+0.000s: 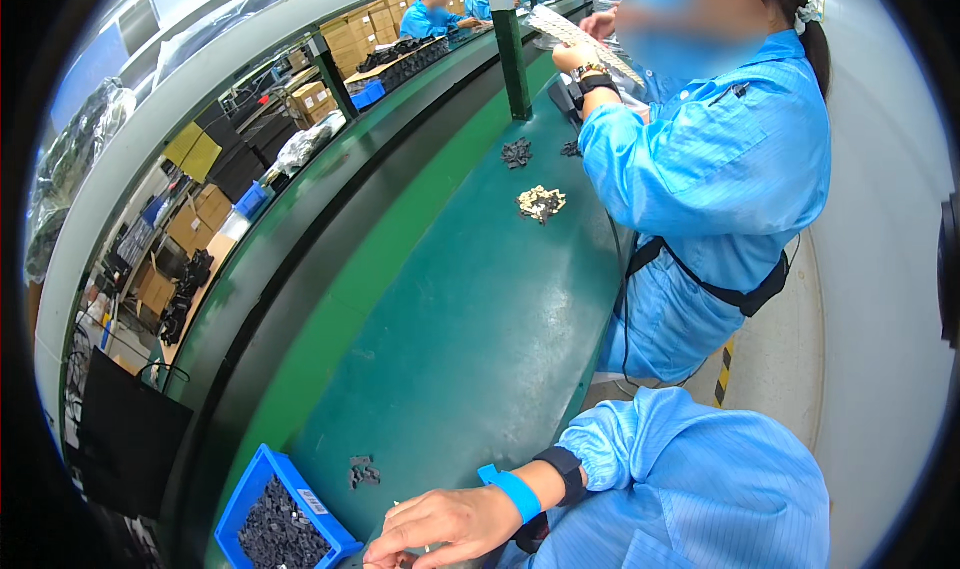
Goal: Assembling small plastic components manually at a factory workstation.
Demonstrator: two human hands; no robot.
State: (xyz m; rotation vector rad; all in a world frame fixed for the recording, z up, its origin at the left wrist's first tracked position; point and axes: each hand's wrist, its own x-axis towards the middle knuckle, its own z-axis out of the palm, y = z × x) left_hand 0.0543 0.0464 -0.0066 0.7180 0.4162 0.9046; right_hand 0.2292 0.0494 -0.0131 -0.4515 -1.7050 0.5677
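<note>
**Right hand (445, 529) at blue parts bin (290, 474), grip unconfirmed**

Worker's fingers (400, 537) are bent, tips at the lower picture edge; can't tell whether they pinch anything. Left hand out of frame. Small black parts (275, 524), probably molded plastic, lie in the bin; a loose cluster (364, 472) sits near the hand on the green benchtop (430, 369). Best handling: light fingertip pinch, one piece at a time, wrist clear of the cluster.

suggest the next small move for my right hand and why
Perhaps reach the right hand to the small pile of black parts: it lies loose on the green tabletop near the hand, beside the blue bin of similar dark parts. Whether the hand holds something, I can't tell.
</note>
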